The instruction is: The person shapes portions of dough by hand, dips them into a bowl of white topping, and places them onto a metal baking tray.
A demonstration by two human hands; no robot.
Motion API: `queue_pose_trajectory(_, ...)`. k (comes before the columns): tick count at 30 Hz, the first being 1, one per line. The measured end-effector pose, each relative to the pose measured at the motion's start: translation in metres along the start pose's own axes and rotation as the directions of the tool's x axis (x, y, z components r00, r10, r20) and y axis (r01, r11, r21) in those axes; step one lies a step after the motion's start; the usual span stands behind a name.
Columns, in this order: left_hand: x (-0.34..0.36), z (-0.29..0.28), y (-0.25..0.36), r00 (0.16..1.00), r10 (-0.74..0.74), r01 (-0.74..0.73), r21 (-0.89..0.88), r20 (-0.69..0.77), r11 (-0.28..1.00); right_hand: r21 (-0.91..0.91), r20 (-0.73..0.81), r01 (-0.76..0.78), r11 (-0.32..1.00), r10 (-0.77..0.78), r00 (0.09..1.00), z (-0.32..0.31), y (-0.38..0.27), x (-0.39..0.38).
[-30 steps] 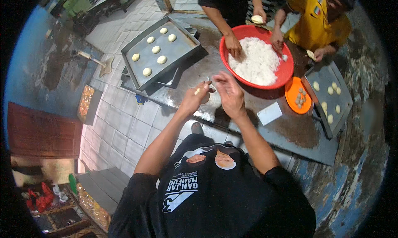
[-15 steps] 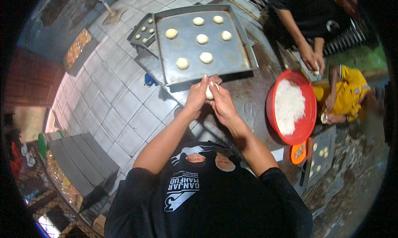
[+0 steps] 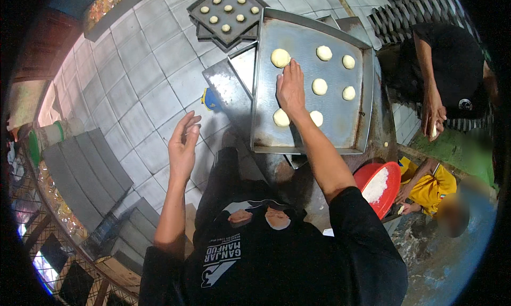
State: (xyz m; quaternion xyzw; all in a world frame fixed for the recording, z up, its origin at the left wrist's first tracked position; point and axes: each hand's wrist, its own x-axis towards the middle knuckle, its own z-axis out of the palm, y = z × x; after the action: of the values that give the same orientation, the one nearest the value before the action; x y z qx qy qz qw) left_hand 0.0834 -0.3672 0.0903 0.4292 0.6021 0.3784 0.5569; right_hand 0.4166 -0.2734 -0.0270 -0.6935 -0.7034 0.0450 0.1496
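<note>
Nothing is gripped: my right hand (image 3: 290, 87) lies flat, fingers together and stretched forward, palm down on the large metal tray (image 3: 298, 133), while my left hand (image 3: 183, 143) hangs open in the air over the tiled floor (image 3: 143, 98), fingers loosely spread, well apart from the tray.

Count on the large tray — seven dough rounds. Two sit just beside my right wrist, one on each side: the left one (image 3: 281, 117) and the right one (image 3: 316, 118). Farther out are five more; the nearest to my fingertips is the one at the far left corner (image 3: 280, 58).

Beyond that, a smaller dark tray (image 3: 199, 23) holds eight small pieces. To my right, a red bowl (image 3: 391, 191) of white flour.

Change since half a second ago: both hands were pressed together around a dough ball; now they are parted, right hand down on the tray, and the tray count has risen.
</note>
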Motion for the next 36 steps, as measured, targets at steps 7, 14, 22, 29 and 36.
queue_pose_trajectory(7,0.013,0.015,-0.009,0.991,0.012,0.01,-0.158,0.132,0.987,0.297,0.203,-0.182,0.937,0.125,0.971,-0.055,0.022,0.03)
queue_pose_trajectory(14,-0.008,0.042,0.007,0.988,0.074,-0.072,-0.017,0.135,0.997,0.273,0.185,-0.192,0.943,0.144,0.972,-0.067,0.012,0.087)
queue_pose_trajectory(22,-0.068,0.124,0.015,0.987,0.063,-0.004,-0.373,0.145,0.928,0.655,0.107,-0.219,0.723,0.198,0.974,-0.144,-0.083,-0.094)
queue_pose_trajectory(29,-0.208,0.224,-0.014,0.841,0.033,0.144,-0.282,0.539,0.949,0.69,-0.258,-0.194,0.697,0.487,0.834,-0.21,-0.082,-0.35)
queue_pose_trajectory(36,-0.329,0.275,-0.065,0.674,-0.007,0.034,-0.022,0.738,0.999,0.98,-0.032,-0.141,0.139,0.813,0.581,-0.223,-0.075,-0.512)
